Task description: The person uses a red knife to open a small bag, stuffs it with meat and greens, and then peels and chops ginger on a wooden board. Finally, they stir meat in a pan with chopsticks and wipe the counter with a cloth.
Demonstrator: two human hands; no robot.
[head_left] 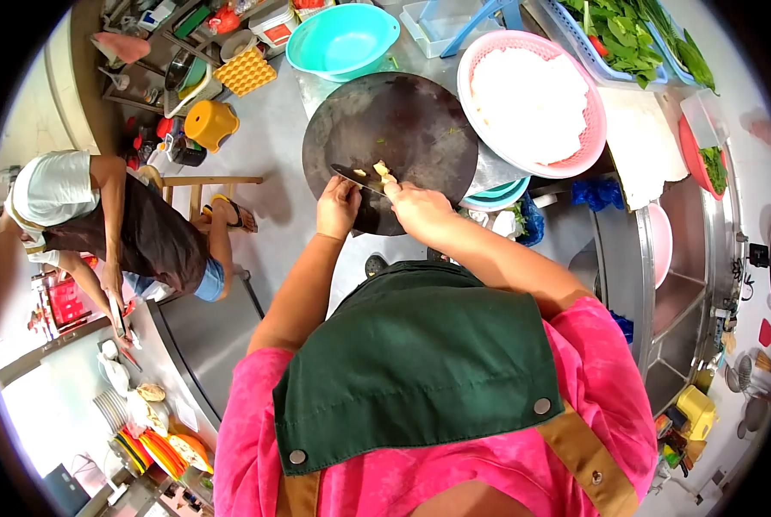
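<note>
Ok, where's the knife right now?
Head view, centre: the knife is in the left hand, blade on the dark round board, beside the pale food piece held by the right hand.

I see my two bare arms stretched toward 12 o'clock, the hands almost meeting just above the middle of the view. My left hand (338,208) is closed in a fist, knuckles up, its forearm rising from 7 o'clock. My right hand (418,209) sits just beside it at 3 o'clock, fingers curled down and bunched, its forearm slanting in from 4 o'clock.
</note>
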